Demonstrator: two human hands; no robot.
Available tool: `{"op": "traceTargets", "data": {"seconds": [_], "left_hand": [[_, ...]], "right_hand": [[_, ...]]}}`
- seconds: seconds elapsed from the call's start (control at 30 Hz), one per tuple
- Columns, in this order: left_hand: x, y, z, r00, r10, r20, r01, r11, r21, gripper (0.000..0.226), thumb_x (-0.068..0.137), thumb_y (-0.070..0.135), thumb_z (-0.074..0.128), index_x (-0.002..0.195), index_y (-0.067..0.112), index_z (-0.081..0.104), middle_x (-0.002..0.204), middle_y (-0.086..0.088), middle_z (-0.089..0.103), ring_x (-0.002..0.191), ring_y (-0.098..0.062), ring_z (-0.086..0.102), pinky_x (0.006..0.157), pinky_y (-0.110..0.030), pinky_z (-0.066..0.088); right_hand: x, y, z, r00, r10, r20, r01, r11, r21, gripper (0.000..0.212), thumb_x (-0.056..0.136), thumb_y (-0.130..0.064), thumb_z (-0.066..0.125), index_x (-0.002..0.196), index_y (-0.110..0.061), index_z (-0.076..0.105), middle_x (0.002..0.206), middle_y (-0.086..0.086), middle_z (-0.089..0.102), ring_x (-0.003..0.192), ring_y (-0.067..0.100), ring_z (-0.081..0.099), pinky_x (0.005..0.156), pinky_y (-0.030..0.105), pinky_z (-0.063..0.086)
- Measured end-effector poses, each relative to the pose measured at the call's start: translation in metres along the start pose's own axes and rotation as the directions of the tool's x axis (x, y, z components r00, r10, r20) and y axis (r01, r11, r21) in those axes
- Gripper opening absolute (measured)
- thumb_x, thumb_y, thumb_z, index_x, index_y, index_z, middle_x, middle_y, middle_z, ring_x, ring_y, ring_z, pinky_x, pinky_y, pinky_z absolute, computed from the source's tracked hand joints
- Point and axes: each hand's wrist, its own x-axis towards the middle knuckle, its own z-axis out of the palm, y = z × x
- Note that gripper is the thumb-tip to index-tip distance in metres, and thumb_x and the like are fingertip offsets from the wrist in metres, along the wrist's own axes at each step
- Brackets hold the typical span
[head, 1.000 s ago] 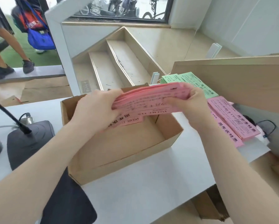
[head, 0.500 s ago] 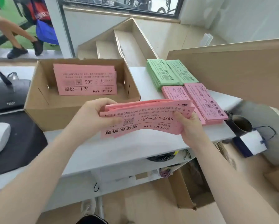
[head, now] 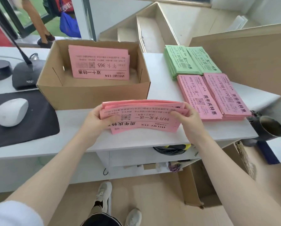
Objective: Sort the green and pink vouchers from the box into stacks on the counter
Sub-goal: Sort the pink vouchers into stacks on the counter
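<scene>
Left hand and right hand each grip one end of a pink voucher bundle, fingers closed on it, held just in front of the cardboard box over the white table. Top voucher reads upside down "99月卡买一送一". More pink vouchers in the box read "年卡 365" and "双十一特惠". On the table right of the box: two green stacks, beside them two pink stacks. White mouse on black mat at left.

Pink vouchers fanned above counter; more in box; green stacks and pink stacks rightward
</scene>
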Motion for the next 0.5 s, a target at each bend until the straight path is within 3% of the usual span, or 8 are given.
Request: {"op": "traceTargets", "data": {"seconds": [0.17,0.27,0.4,0.5], "left_hand": [[0.006,-0.003,0.0,1.0,0.009,0.016,-0.008,0.997,-0.073,0.042,0.073,-0.006,0.069,0.104,0.021,0.058,0.091,0.007,0.073,0.087,-0.011,0.069,0.066,-0.022,0.055],[0.01,-0.009,0.011,1.0,0.011,-0.019,-0.012,0.998,-0.056,0.041,0.07,0.001,0.071,0.104,0.019,0.057,0.089,0.008,0.073,0.086,-0.01,0.069,0.068,-0.022,0.055],[0.014,-0.009,0.019,0.996,0.053,-0.075,-0.059,0.995,-0.077,0.034,0.074,-0.004,0.066,0.102,0.014,0.057,0.084,0.008,0.074,0.081,-0.01,0.069,0.069,-0.024,0.055],[0.017,-0.005,0.012,0.993,0.101,-0.066,-0.104,0.994,-0.036,0.037,0.072,-0.002,0.072,0.095,0.021,0.054,0.08,0.011,0.071,0.075,-0.004,0.067,0.063,-0.019,0.053]], "right_hand": [[-0.002,0.002,-0.001,0.998,0.047,0.036,-0.051,0.992,0.119,0.024,0.078,-0.009,0.059,0.101,-0.015,0.058,0.096,0.003,0.065,0.091,0.016,0.06,0.081,0.032,0.049],[0.0,0.003,0.012,0.998,0.053,0.02,-0.056,0.981,0.185,0.027,0.075,-0.013,0.062,0.101,-0.017,0.055,0.094,0.001,0.063,0.089,0.016,0.06,0.078,0.03,0.05],[0.002,-0.002,0.019,0.999,0.008,-0.049,0.005,0.967,0.255,0.023,0.082,0.002,0.059,0.09,-0.019,0.054,0.084,-0.001,0.063,0.08,0.014,0.059,0.074,0.028,0.05],[0.004,-0.004,0.017,1.0,-0.019,-0.018,0.023,0.981,0.191,0.022,0.079,-0.003,0.062,0.089,-0.022,0.056,0.082,-0.006,0.064,0.081,0.012,0.059,0.074,0.025,0.05]]}}
